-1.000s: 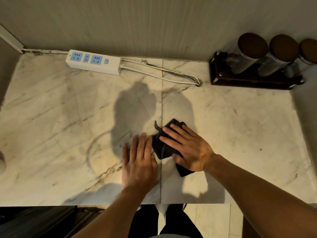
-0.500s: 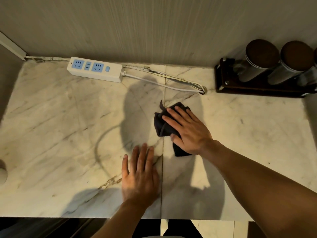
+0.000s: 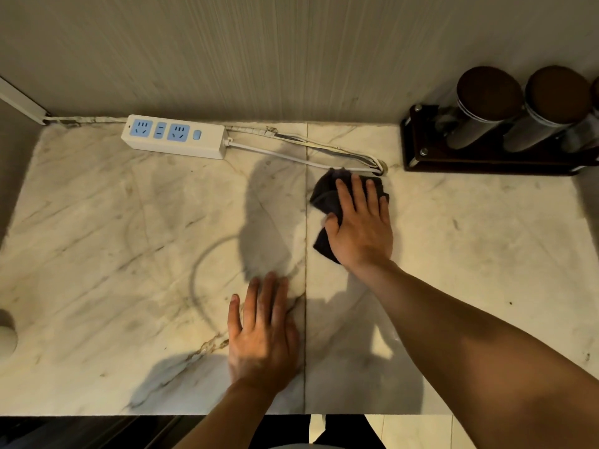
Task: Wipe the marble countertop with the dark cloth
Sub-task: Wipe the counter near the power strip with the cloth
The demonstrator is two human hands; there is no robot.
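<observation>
The dark cloth (image 3: pixel 327 199) is pressed flat under the right hand (image 3: pixel 363 228), fingers spread over it — pinned, not gripped — on the marble countertop (image 3: pixel 129 238). The left hand (image 3: pixel 262 332) is laid palm-down, empty, nearer the front edge. A wiping stroke is judged underway. Just beyond the fingertips lie the white cables (image 3: pixel 311 160) (close!) — a turn sideways or back is called for next.

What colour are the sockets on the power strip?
Light blue, set in the white power strip; seen in the head view.

No legible text or labels anywhere, not even on the power strip (image 3: pixel 175 136).
</observation>
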